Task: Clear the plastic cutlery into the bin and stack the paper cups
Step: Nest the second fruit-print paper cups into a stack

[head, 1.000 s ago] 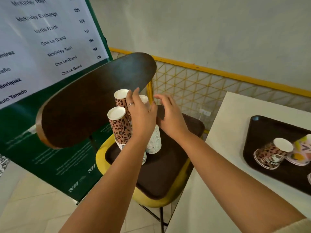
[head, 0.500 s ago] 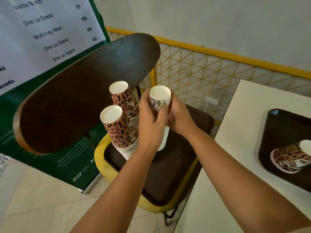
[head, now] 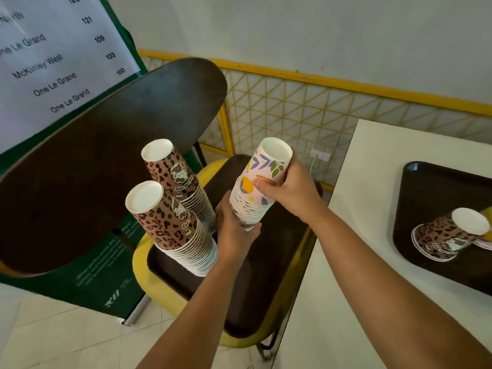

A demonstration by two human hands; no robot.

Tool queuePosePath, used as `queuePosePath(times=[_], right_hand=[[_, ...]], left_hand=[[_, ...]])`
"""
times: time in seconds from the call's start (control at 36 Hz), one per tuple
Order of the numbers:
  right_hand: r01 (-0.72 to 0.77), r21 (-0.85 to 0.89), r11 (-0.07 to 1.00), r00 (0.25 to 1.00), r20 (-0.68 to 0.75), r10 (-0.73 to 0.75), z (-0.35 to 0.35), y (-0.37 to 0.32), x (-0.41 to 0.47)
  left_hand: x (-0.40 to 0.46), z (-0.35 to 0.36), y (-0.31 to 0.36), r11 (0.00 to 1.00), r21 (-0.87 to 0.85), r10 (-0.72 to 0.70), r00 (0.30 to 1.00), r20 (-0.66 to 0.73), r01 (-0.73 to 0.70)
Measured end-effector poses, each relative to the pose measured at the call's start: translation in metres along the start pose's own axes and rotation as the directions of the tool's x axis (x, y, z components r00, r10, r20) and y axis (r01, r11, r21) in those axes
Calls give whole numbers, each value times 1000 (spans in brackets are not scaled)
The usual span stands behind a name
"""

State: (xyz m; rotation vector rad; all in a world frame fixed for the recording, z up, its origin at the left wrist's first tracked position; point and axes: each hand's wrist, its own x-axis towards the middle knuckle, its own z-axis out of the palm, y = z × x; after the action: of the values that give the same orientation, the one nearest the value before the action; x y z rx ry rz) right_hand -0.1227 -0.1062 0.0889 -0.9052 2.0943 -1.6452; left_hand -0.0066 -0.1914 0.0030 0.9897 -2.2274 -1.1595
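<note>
Paper cups: floral stack point(head: 255, 193) clamped in both hands; right hand point(head: 290, 190) fingers point(head: 262, 182) curled round top cup, left hand point(head: 234, 222) fingers wrapped under base of stack. Half second ago stack stood lower beside leopard stacks point(head: 170, 209); now lifted off tray point(head: 266, 275), tilted right of them. Judgement: floral stack being moved or merged; more cups waiting. Tray sits on yellow chair point(head: 149, 251); right of chair, white table point(head: 372, 161) carries second tray point(head: 426, 187) with toppled leopard cup point(head: 442, 235); no cutlery or bin visible; tiled floor, white wall

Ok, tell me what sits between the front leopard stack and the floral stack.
In the head view, only the left hand, gripping the floral stack near its base; the front leopard stack stands just beside it.
</note>
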Motion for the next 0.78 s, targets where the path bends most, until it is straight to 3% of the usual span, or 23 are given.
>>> queuePosePath(times=[0.19, 0.39, 0.56, 0.78], right_hand=[[-15, 32, 999, 998, -58, 17, -8, 8, -2], [-31, 42, 999, 997, -73, 34, -12, 10, -3], [18, 25, 1000, 996, -85, -15, -21, -10, -11], [82, -98, 992, 986, -139, -95, -50, -53, -46]], left_hand=[[20, 14, -14, 990, 18, -142, 990, -28, 142], [23, 17, -13, 982, 65, -176, 984, -20, 177], [6, 18, 6, 984, -77, -162, 987, 17, 163], [-30, 25, 52, 956, -243, -122, 977, 173, 163]])
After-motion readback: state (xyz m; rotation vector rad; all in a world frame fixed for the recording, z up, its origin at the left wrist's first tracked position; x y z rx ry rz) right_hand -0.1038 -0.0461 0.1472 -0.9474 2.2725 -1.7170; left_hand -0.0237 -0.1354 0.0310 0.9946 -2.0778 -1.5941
